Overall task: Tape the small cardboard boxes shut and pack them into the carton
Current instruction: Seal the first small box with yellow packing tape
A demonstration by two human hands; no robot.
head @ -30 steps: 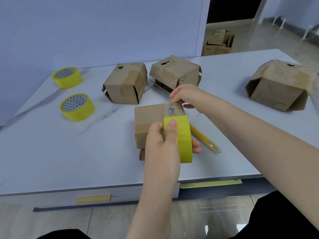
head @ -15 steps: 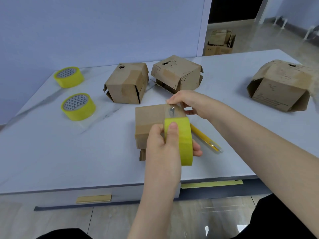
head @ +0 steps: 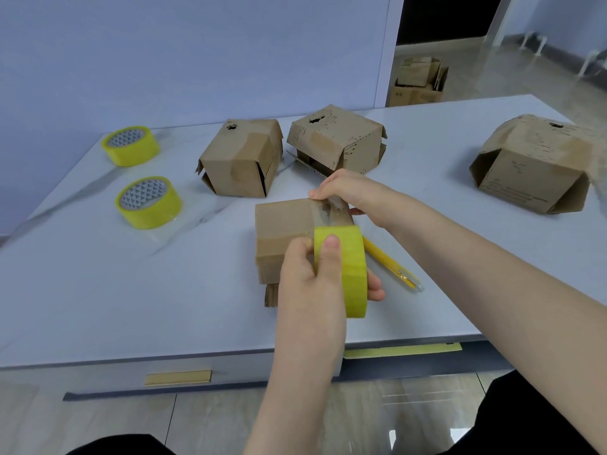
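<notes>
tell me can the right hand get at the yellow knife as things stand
Probably yes, once freed. The knife lies uncovered on the table just under the right forearm, but the right hand is pressing tape onto the box.

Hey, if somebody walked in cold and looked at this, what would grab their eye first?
Probably the bright yellow tape roll gripped by the left hand at the table's near edge, its clear strip stretched over a small cardboard box that the right hand presses down. Next, two more yellow rolls lying at the far left, and three battered boxes behind.
</notes>
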